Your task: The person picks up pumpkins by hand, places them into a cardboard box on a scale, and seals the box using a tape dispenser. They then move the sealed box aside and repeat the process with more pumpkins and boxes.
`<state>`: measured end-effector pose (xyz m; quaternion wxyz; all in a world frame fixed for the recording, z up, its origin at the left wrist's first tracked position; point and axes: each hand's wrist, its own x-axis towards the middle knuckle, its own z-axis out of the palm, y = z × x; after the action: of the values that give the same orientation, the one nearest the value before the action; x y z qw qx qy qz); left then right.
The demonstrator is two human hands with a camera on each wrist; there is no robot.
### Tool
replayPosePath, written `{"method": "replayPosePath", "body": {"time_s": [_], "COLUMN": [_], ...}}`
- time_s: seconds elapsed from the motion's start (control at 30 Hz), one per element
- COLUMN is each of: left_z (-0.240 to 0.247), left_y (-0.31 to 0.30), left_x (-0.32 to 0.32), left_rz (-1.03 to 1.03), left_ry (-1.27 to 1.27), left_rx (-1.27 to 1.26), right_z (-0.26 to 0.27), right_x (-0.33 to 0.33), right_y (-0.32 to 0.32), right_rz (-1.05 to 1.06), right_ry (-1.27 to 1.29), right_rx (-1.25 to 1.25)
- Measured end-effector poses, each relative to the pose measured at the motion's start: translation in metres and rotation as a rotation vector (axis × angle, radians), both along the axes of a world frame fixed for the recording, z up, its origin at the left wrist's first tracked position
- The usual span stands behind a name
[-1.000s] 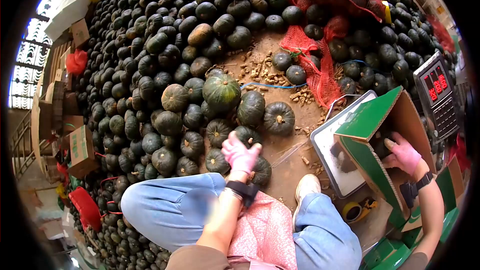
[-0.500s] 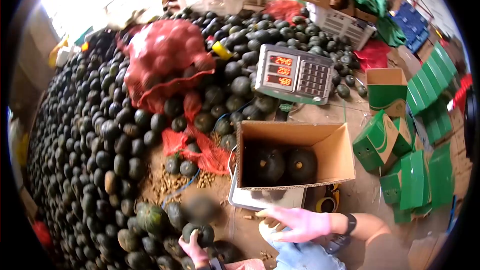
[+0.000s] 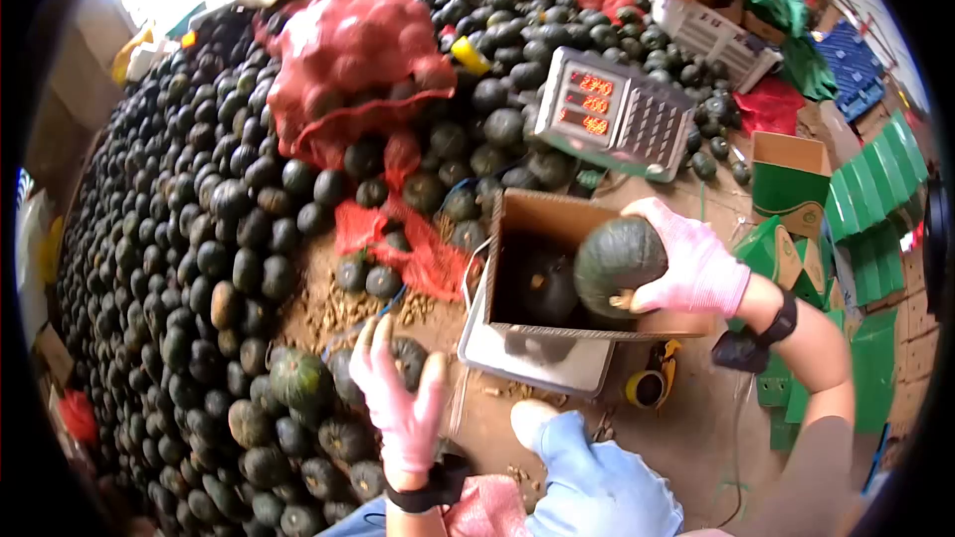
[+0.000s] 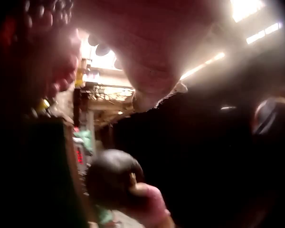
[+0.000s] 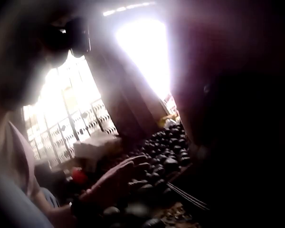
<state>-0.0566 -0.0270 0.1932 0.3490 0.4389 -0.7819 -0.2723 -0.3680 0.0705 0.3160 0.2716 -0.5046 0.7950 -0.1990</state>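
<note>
My right hand (image 3: 686,264), in a pink glove, grips a dark green pumpkin (image 3: 619,264) at the right side of the open cardboard box (image 3: 652,323). Thumb by the stem, fingers over the top. Another dark pumpkin (image 3: 547,283) lies inside the box, at its left. The box stands on the platform of a scale (image 3: 537,363). My left hand (image 3: 403,413), also gloved, is raised with fingers spread and nothing in it, near the pumpkins on the floor. The left wrist view shows the held pumpkin (image 4: 113,173) from the side; the left hand (image 5: 116,183) appears in the right wrist view.
The scale's lit display (image 3: 617,114) stands behind the box. A big pumpkin heap (image 3: 179,239) fills the left, with a red net sack (image 3: 358,65) on it. Green cartons (image 3: 875,199) lie at right. A tape dispenser (image 3: 647,388) sits by the scale.
The head view has turned right. The right hand, empty half a second ago, now holds a pumpkin at the box, where two lay before. The left hand has come off a floor pumpkin.
</note>
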Motion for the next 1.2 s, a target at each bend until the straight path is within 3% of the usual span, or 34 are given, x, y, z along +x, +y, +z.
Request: {"method": "replayPosePath", "body": {"time_s": [0.03,0.1,0.17,0.23,0.27,0.3,0.37,0.4,0.43,0.53,0.63,0.73,0.87,0.9,0.97,1.03,1.1,1.13,1.17,1.2], "left_z": [-0.025,-0.056,-0.061,-0.048,-0.040,-0.022,0.030,0.069,0.110,0.206,0.287,0.333,0.362,0.361,0.341,0.276,0.190,0.132,0.086,0.035], "left_y": [-0.011,-0.015,-0.015,-0.019,-0.027,-0.034,-0.049,-0.046,-0.043,-0.027,0.007,0.041,0.065,0.064,0.049,0.032,0.018,0.011,0.006,0.003], "left_x": [0.019,0.053,0.076,0.098,0.111,0.121,0.134,0.131,0.131,0.180,0.252,0.318,0.387,0.403,0.429,0.439,0.450,0.438,0.432,0.426], "left_rz": [0.080,0.106,0.105,0.165,0.174,0.196,0.307,0.346,0.323,0.331,0.359,0.465,0.567,0.558,0.509,0.422,0.294,0.230,0.097,-0.019], "left_ry": [-0.152,-0.188,-0.272,-0.344,-0.302,-0.265,-0.178,0.107,0.072,-0.204,-0.574,-0.796,-0.962,-0.982,-1.003,-0.987,-0.926,-0.814,-0.869,-0.824], "left_rx": [0.015,0.103,0.061,0.044,0.056,0.073,0.162,0.280,0.142,-0.051,-0.275,-0.352,-0.369,-0.359,-0.287,-0.178,-0.036,-0.037,0.059,0.072], "right_z": [-0.003,-0.043,-0.092,-0.096,-0.094,-0.097,-0.116,-0.106,-0.088,-0.018,0.013,0.044,0.014,-0.010,-0.041,-0.075,-0.099,-0.123,-0.146,-0.164], "right_x": [-0.016,-0.046,-0.082,-0.077,-0.072,-0.068,-0.082,-0.077,-0.072,-0.052,-0.062,-0.054,-0.047,-0.052,-0.023,-0.008,0.010,-0.014,-0.047,-0.070], "right_y": [-0.002,-0.012,-0.014,-0.025,-0.029,-0.033,-0.031,-0.033,-0.027,0.000,0.004,-0.008,-0.037,-0.053,-0.075,-0.099,-0.106,-0.109,-0.109,-0.108], "right_rz": [0.035,0.102,0.228,0.058,-0.003,0.104,0.379,0.509,0.447,0.339,0.418,0.287,0.190,0.256,0.126,-0.006,-0.075,0.433,0.931,0.951], "right_ry": [0.256,0.126,-0.080,-0.296,-0.165,0.006,0.291,0.427,0.515,0.447,0.411,0.219,-0.075,-0.079,-0.177,-0.378,-0.387,-0.048,0.296,0.270], "right_rx": [0.268,0.548,0.636,0.769,0.931,0.985,0.892,0.771,0.734,0.370,0.298,0.371,0.294,0.306,0.339,0.563,0.551,0.541,0.488,0.481]}}
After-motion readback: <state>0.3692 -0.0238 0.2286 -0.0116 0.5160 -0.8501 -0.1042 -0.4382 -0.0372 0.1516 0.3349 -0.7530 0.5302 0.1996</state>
